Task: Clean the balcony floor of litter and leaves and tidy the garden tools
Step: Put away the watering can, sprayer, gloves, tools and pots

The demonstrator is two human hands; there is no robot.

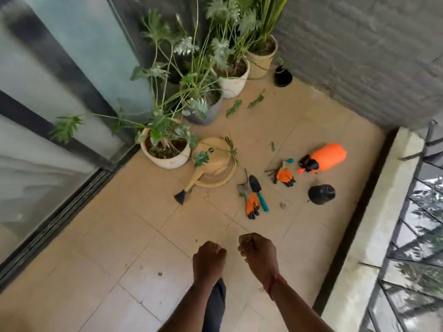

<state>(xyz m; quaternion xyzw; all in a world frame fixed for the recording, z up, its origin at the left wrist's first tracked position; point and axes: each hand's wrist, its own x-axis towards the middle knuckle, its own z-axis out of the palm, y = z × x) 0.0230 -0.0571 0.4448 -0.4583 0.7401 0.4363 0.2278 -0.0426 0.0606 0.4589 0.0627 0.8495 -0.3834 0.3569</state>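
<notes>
Low in view, left hand (208,258) and right hand (257,250) side by side, just apart, each clenched into a fist above the beige tiled floor (134,236). Impossible to tell whether the right fist encloses any scrap. Thin red thread (275,281) around the right wrist.

Ahead of the right hand, flat on the matte tiles: a trowel (257,191) with a dark scoop blade and smooth teal handle, touching a limp orange glove (252,204) with black fingertips. Farther ahead and to the right, a second glove (284,176) beside a glossy orange sprayer (326,156) tipped on its side, black nozzle toward the glove. Right of the trowel, a rounded black mesh pot (321,194).

Ahead of the left hand, a pale yellow plastic watering can (213,164), long spout ending in a black rose. Well beyond both hands, two lobed green leaves (234,107) (256,99) on the floor, near a row of round ceramic pots and a woven basket planter (261,59). Small crumbs of plant litter (282,205) (159,273) scattered close to both hands.
</notes>
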